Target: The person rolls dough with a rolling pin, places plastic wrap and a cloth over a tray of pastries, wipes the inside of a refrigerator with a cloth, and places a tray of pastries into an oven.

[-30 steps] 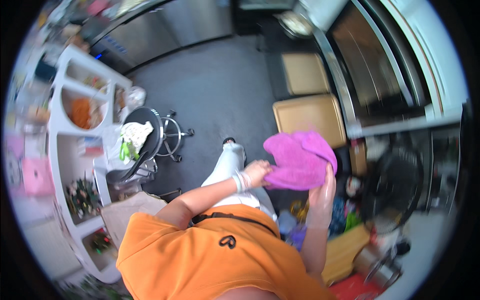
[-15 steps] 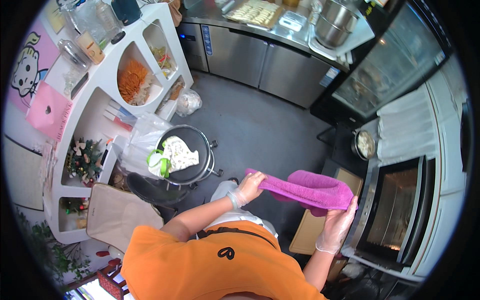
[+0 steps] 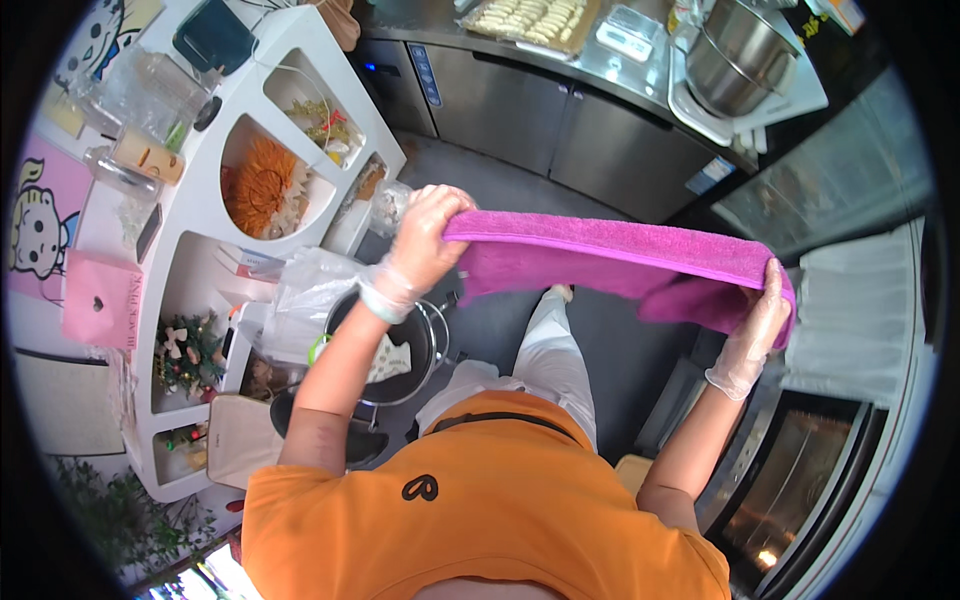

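Stretched between my hands, a folded purple towel [image 3: 610,245] spans the middle of the view, its lower part hanging down. My left hand [image 3: 425,235], in a clear plastic glove, grips the towel's left end. At the right end my right hand [image 3: 760,320], gloved the same way, is closed on the other corner. Below my left forearm stands a black round stool [image 3: 412,350], partly hidden by the arm, with a white patterned cloth [image 3: 390,360] lying on it.
A white shelf unit [image 3: 190,270] with decorations runs along the left. Steel counter doors [image 3: 490,100] stretch across the back, under a tray of pale dough pieces [image 3: 530,20] and a steel mixing bowl [image 3: 735,65]. An oven [image 3: 800,470] stands at the right.
Both hands have risen and moved farther forward, carrying the towel up and spreading it wider. My left arm now covers part of the stool. The view has shifted too.
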Demonstrator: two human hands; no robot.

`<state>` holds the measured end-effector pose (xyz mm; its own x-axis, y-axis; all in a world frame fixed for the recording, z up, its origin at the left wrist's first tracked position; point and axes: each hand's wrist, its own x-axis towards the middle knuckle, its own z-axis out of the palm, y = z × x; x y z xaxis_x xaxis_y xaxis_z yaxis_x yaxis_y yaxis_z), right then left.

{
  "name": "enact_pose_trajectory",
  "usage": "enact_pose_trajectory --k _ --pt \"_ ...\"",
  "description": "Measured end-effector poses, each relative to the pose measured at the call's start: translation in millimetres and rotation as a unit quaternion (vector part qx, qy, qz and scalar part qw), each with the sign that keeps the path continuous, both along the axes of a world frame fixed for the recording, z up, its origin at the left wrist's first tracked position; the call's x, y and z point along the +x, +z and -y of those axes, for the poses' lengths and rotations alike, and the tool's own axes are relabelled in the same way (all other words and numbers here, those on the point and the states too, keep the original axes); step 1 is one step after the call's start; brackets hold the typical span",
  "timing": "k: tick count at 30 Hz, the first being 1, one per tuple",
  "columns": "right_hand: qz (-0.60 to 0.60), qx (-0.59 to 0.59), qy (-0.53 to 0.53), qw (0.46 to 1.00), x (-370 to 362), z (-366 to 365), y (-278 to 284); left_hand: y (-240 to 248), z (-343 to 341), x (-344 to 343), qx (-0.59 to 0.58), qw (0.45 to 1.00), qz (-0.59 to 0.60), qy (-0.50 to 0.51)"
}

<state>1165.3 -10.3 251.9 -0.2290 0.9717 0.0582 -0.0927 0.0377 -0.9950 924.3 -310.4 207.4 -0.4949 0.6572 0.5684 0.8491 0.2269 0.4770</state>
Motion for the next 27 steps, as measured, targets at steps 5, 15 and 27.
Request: enact_pose_trajectory --k 5,15,27 --pt "0.015 0.067 0.027 0.997 -100.6 -57.5 32.7 70.4 -31.0 -81.3 -0.095 0.995 -0.006 0.043" --pt "-0.136 0.054 0.022 0.989 -336.5 -136.2 70.2 105.0 -118.0 -223.4 -0.129 0.935 0.317 0.098" --pt "-0.007 0.306 -0.056 0.950 -604.9 -292.7 129.8 89.7 -267.4 -420.3 -0.032 0.774 0.605 -0.186"
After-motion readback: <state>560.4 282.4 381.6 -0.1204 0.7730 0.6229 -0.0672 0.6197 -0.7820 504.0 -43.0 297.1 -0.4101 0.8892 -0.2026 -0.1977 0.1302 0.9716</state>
